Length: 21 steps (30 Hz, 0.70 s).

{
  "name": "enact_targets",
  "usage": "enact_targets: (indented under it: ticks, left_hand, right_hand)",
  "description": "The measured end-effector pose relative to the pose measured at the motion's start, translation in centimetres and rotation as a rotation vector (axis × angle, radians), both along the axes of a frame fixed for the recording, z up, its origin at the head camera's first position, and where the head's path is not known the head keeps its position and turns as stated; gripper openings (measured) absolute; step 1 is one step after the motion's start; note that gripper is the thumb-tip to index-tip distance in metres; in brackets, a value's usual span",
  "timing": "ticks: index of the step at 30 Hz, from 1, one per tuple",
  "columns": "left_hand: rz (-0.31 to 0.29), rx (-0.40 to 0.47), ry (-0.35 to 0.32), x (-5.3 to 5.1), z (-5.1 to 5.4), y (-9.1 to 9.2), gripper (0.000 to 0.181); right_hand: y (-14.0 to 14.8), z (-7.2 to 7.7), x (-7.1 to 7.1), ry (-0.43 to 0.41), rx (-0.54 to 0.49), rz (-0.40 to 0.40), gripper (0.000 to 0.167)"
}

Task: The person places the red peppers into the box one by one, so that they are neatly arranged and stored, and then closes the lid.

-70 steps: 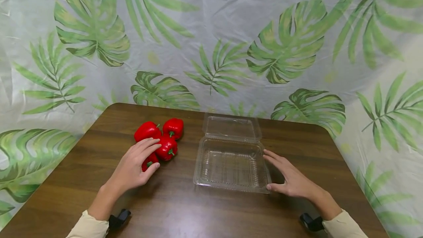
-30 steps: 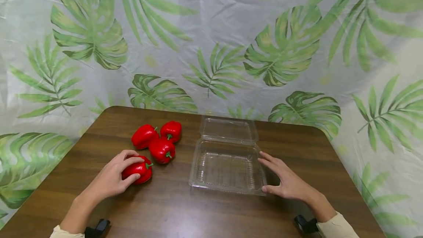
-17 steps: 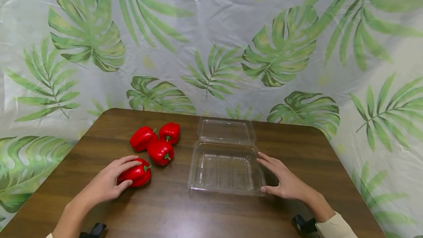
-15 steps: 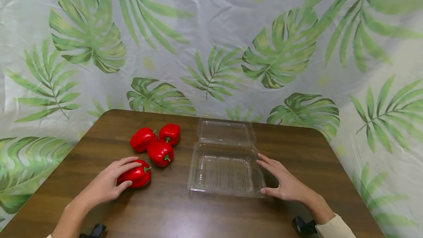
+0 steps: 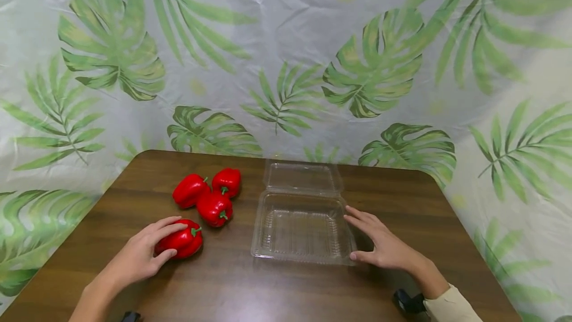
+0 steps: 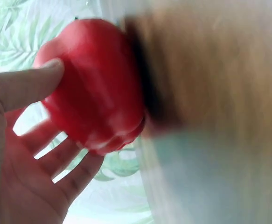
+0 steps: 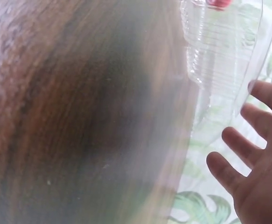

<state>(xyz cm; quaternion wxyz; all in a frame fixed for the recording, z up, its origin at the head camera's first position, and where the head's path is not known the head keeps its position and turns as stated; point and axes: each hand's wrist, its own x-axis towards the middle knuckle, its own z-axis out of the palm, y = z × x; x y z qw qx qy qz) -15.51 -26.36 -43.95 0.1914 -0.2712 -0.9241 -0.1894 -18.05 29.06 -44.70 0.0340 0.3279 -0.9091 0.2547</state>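
Bell pepper [image 5: 187, 245], glossy and red, sat snug in the grasp of the left hand [image 5: 138, 256], fingers draped over its far side, thumb pressed to the near one! Its green stem [image 5: 196, 232] pointed right, away from the palm, over on the left part of the brown wood-grain table [image 5: 268, 294]; whether its base touched the wood was hard to tell. Just beyond it came a tight cluster: the left pepper [image 5: 190, 191], the rear pepper [image 5: 227, 181] and, nearest of the three, the front pepper [image 5: 213, 207].

Across to the right, a clear plastic tray [image 5: 301, 232] lay with its hinged lid [image 5: 303, 178] folded back toward the leaf-print backdrop [image 5: 290, 29]. And there was the right hand [image 5: 386, 248], fingers extended and parted, touching the tray's right rim rather than gripping it, thumb by the near corner! Below that wrist, a black device [image 5: 408, 302] sat beside a cream sleeve [image 5: 453, 304].
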Motion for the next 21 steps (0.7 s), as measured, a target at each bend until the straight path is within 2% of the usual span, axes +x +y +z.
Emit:
enact_targets:
  ticks: [3, 6, 15, 21]
  left_hand:
    - [-0.004, 0.013, 0.039, 0.33, -0.24, 0.06, 0.063]
    - [-0.009, 0.03, 0.048, 0.4, -0.3, 0.14, 0.063]
    - [0.018, 0.02, 0.028, 0.43, -0.28, 0.29, 0.063]
    - [0.0, 0.037, 0.033, 0.51, -0.32, 0.52, 0.063]
  right_hand:
    - [-0.18, 0.15, -0.16, -0.003, 0.006, 0.01, 0.081]
    - [-0.26, 0.19, -0.25, 0.007, 0.008, 0.007, 0.081]
    - [-0.35, 0.22, -0.17, 0.007, 0.02, -0.001, 0.08]
    - [-0.43, 0.38, -0.17, -0.001, 0.015, 0.006, 0.08]
